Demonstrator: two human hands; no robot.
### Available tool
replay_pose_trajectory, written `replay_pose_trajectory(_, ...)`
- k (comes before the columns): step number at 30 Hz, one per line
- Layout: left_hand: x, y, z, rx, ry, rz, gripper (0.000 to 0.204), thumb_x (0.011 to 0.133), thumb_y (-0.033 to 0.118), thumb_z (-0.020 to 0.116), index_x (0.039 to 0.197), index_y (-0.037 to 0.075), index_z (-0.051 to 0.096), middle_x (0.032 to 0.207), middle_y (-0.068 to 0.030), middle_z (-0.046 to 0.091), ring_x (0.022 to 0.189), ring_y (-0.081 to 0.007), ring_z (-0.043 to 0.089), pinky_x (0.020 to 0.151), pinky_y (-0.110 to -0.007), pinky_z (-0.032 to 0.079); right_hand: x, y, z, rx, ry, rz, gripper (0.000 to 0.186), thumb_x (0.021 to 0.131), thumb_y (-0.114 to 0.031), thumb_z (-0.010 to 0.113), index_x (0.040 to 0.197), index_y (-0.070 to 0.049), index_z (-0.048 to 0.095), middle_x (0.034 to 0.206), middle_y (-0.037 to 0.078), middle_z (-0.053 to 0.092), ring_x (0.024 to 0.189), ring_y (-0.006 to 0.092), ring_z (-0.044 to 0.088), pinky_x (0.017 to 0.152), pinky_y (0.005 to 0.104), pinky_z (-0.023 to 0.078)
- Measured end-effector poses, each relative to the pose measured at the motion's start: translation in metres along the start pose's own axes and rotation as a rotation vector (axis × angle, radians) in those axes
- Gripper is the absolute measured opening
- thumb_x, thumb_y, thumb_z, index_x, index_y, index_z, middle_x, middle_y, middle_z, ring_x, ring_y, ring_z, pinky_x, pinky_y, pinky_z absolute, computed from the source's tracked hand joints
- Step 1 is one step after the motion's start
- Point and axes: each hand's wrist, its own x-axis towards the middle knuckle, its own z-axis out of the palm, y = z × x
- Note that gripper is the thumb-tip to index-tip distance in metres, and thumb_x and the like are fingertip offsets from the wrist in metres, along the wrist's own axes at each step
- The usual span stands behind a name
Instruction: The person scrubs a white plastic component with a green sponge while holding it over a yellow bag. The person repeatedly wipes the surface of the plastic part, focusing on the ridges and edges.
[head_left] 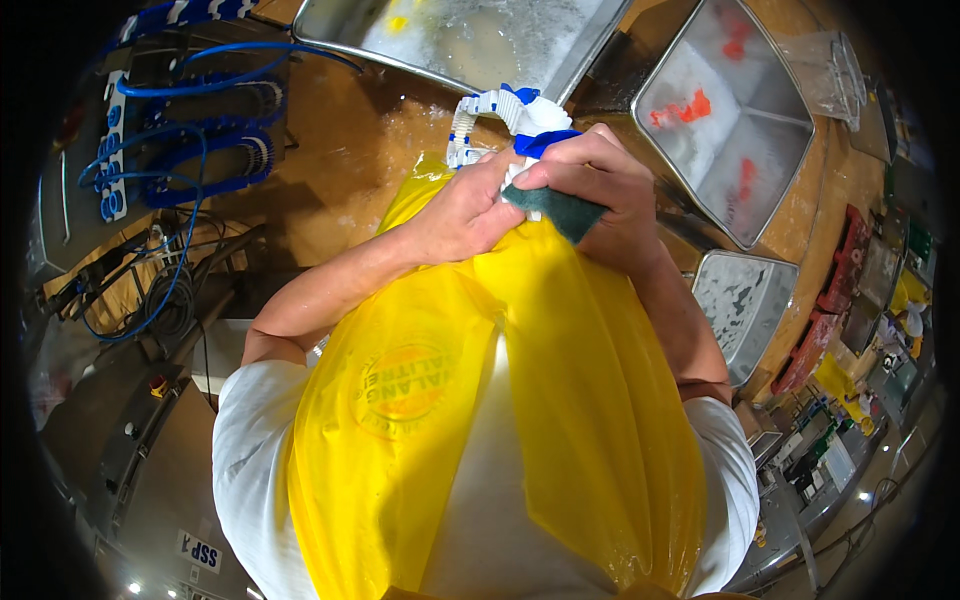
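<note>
A white segmented conveyor chain [487,103] with blue parts curves up and away from my hands in front of my yellow apron. My left hand [462,212] is closed around its near end, fingers wrapped over the links. In my right hand [612,185] a dark green scouring pad [562,212] is pinched between thumb and fingers and pressed against the chain. A blue piece of the chain [545,143] shows just above the right thumb. My palms and the links inside the grip are hidden.
A steel basin [400,48] of foamy water stands ahead. To the right are a deep steel tub [655,103] with foam and orange-red pieces, and a smaller steel container [745,268]. At left, blue chains [205,180] hang beside a blue hose [215,88].
</note>
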Motion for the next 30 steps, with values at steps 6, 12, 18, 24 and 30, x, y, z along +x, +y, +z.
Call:
replay_pose_trajectory(6,0.007,0.008,0.002,-0.063,0.082,0.089,0.046,0.097,0.017,0.058,0.141,0.003,0.057,0.113,-0.0195,0.068,0.102,-0.039,0.065,0.092,-0.046,0.052,-0.003,-0.003,-0.01,-0.068,-0.187,-0.037,0.024,0.076,-0.009,0.086,0.098,-0.018,0.083,0.099,-0.003,0.073,0.089,0.0225,0.065,0.083,0.036,0.048)
replay_pose_trajectory(12,0.006,0.003,-0.006,0.089,0.029,0.049,0.044,0.097,0.019,0.059,0.138,0.003,0.059,0.114,-0.0202,0.068,0.105,-0.0395,0.063,0.096,-0.047,0.048,-0.006,-0.016,-0.015,0.215,-0.073,0.24,0.027,0.077,-0.009,0.085,0.101,-0.02,0.082,0.104,-0.004,0.075,0.092,0.0227,0.068,0.085,0.0377,0.048)
replay_pose_trajectory(18,0.01,0.001,0.0,0.136,0.087,0.168,0.034,0.099,0.022,0.058,0.127,0.003,0.062,0.113,-0.0195,0.068,0.106,-0.0385,0.064,0.095,-0.047,0.048,-0.009,-0.013,-0.012,-0.205,0.056,0.001,0.037,0.072,-0.011,0.086,0.107,-0.02,0.082,0.104,-0.004,0.074,0.092,0.0216,0.068,0.082,0.0385,0.047)
replay_pose_trajectory(24,0.009,0.002,-0.005,0.084,-0.002,0.159,0.036,0.103,0.025,0.055,0.129,0.002,0.062,0.12,-0.0202,0.066,0.112,-0.0396,0.064,0.101,-0.046,0.05,-0.003,-0.019,0.003,-0.285,-0.016,-0.012,0.046,0.071,-0.011,0.086,0.114,-0.024,0.08,0.106,-0.006,0.068,0.092,0.022,0.063,0.083,0.0401,0.042)
replay_pose_trajectory(30,0.002,0.006,-0.003,-0.019,-0.019,0.096,0.03,0.108,0.02,0.053,0.131,0.002,0.062,0.125,-0.015,0.065,0.117,-0.0291,0.064,0.103,-0.041,0.051,-0.001,-0.008,0.005,-0.118,-0.083,0.041,0.042,0.073,-0.007,0.084,0.11,-0.027,0.081,0.105,-0.005,0.068,0.1,0.0222,0.063,0.087,0.0387,0.042)
